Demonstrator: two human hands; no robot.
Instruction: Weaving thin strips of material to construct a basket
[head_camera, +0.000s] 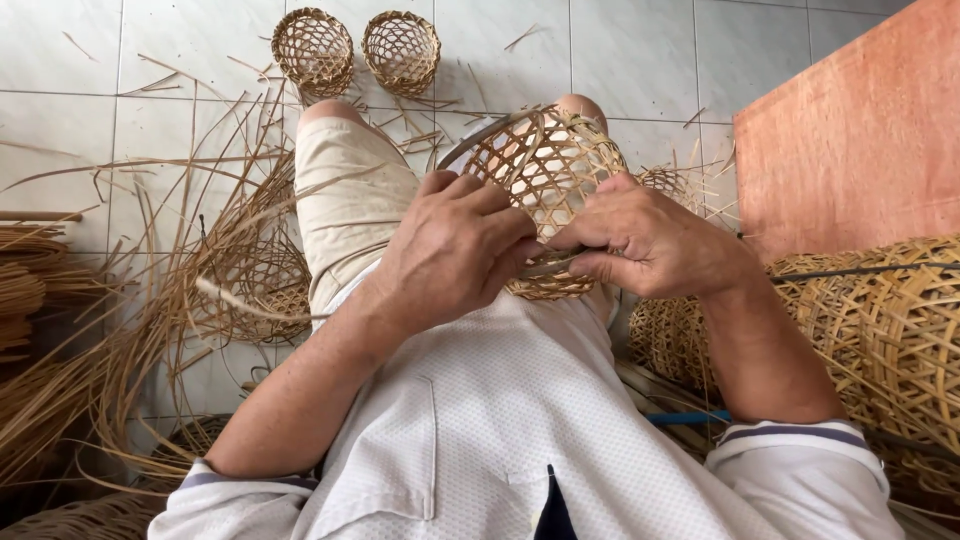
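Both hands, left hand (455, 250) and right hand (645, 240), are gripping a nearly formed open-weave basket (545, 170) over the lap, fingers closed on its unfinished rim, two finished baskets (355, 50) sitting beyond.

Basket-weaving workshop — cane strips (120, 330), woven baskets (315, 50)

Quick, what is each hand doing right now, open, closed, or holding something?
Left hand: closed around the small woven basket.
Right hand: closed, gripping the same basket at its rim.
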